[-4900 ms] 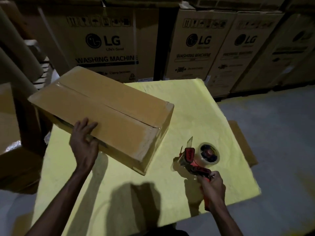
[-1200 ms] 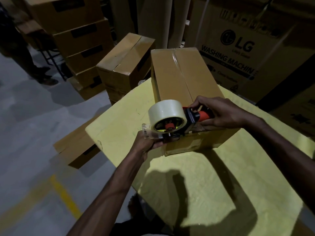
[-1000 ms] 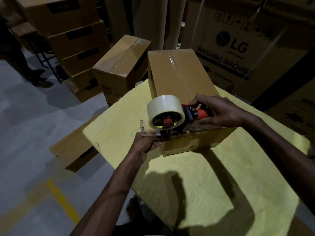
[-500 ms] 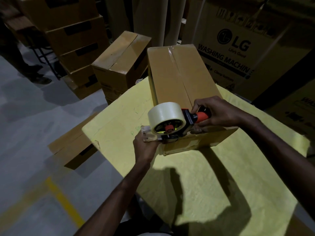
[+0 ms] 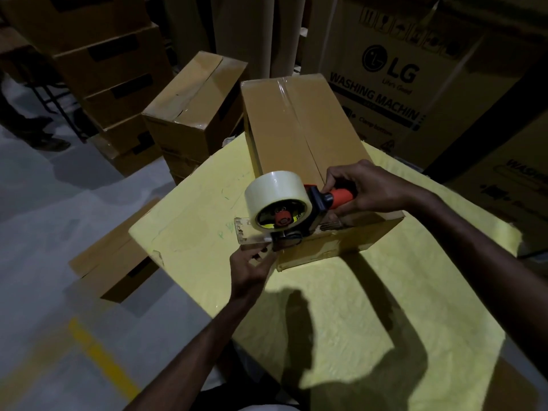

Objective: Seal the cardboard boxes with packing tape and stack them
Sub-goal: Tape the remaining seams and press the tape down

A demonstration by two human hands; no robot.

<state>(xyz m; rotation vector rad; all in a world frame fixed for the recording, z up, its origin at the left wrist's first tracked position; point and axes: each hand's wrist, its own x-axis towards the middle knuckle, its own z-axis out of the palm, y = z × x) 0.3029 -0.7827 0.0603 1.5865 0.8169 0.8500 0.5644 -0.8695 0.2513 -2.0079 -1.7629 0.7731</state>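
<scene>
A long brown cardboard box [image 5: 299,134] lies on the yellow table [image 5: 355,307], its top seam running away from me with clear tape on the far part. A red-handled tape dispenser [image 5: 284,209] with a white tape roll sits at the box's near end. My right hand [image 5: 364,188] grips its orange handle. My left hand [image 5: 252,268] is just below the dispenser's front at the box's near face, pinching at the tape end there; the exact contact is hidden by the dispenser.
A sealed box stack [image 5: 192,114] stands left of the table, with taller stacked boxes [image 5: 98,63] behind. A flat box [image 5: 115,262] lies on the grey floor by the table's left corner. Large LG cartons [image 5: 415,78] close off the right. A person's feet [image 5: 32,129] show at the far left.
Since 4.9 s ago I have moved round the table and brought the dispenser onto the box's near end. In the last second the hands stay nearly still, my left hand sliding slightly lower under the dispenser.
</scene>
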